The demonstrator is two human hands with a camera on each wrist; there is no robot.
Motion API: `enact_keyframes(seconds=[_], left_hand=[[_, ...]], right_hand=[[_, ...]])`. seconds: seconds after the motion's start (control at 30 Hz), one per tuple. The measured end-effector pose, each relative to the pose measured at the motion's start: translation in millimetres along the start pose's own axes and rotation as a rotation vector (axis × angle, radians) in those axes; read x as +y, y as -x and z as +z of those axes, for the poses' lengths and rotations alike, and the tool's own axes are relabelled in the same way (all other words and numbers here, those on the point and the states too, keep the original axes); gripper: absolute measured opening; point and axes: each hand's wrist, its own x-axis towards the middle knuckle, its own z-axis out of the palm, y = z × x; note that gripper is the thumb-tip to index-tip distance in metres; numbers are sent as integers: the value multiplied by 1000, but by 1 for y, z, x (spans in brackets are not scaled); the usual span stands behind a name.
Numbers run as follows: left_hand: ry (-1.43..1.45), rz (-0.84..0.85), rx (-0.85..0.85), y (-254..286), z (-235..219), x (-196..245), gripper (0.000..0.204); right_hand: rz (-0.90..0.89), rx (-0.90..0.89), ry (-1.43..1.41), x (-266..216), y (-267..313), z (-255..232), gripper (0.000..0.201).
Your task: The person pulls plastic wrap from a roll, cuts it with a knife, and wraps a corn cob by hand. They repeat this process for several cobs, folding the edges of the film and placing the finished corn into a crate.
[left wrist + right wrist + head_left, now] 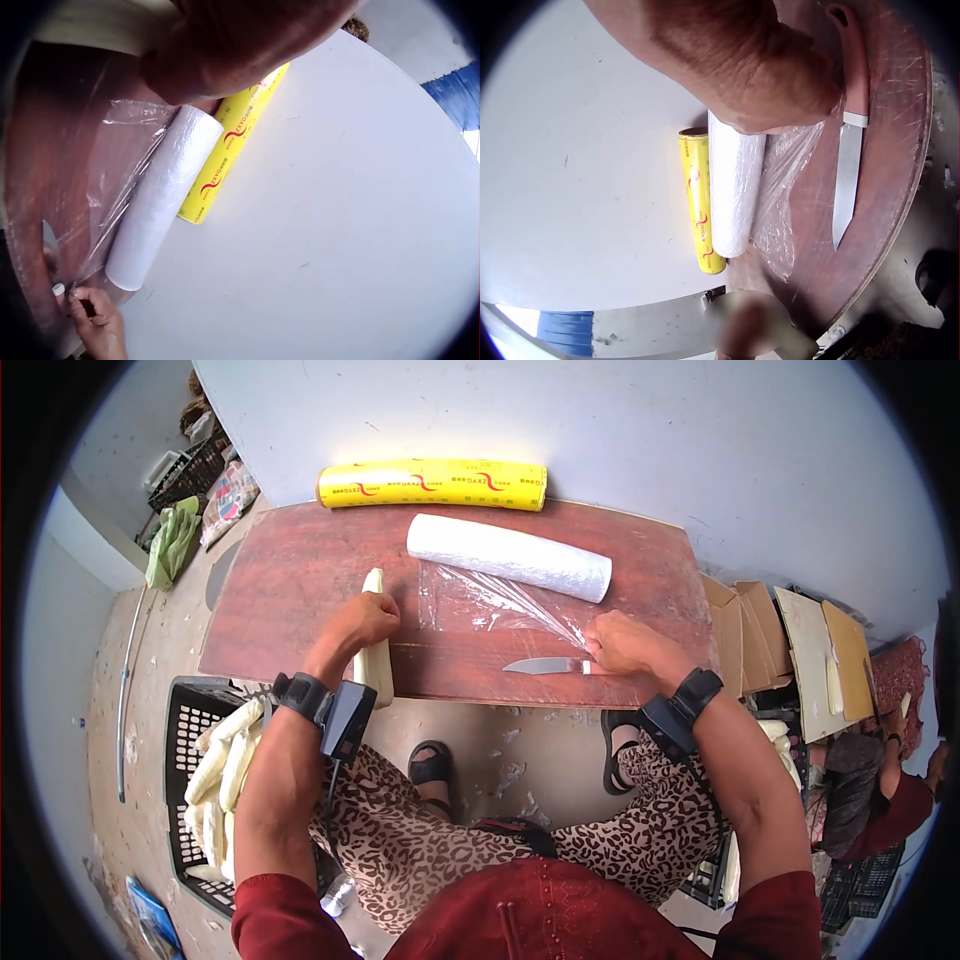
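Observation:
My left hand (370,620) grips a long, pale green-white vegetable (375,672) at the left part of the red-brown table (290,590). The vegetable's lower end reaches the near table edge. To the right, my right hand (627,644) pinches a gathered corner of clear cling film (480,600), stretched from a white film roll (510,556) that lies slantwise. A knife (847,176) with a pinkish handle (855,67) rests on the table beside the right hand, its blade pointing left in the head view.
A yellow printed roll (432,484) lies by the wall at the table's back. Left of my legs stands a black crate (182,760) of similar pale vegetables (232,765). Cardboard (750,630) leans at the right, with another person (890,800) beyond.

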Motion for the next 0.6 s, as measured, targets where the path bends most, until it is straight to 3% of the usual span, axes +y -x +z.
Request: enact_keyframes(seconds=[0.47, 0.6], left_hand=[[-150, -223, 214, -22, 32, 32, 24], [-221, -287, 195, -27, 36, 37, 23]], right_hand=[[-40, 5, -24, -3, 2, -4, 10], [-46, 7, -18, 2, 0, 2, 11]])
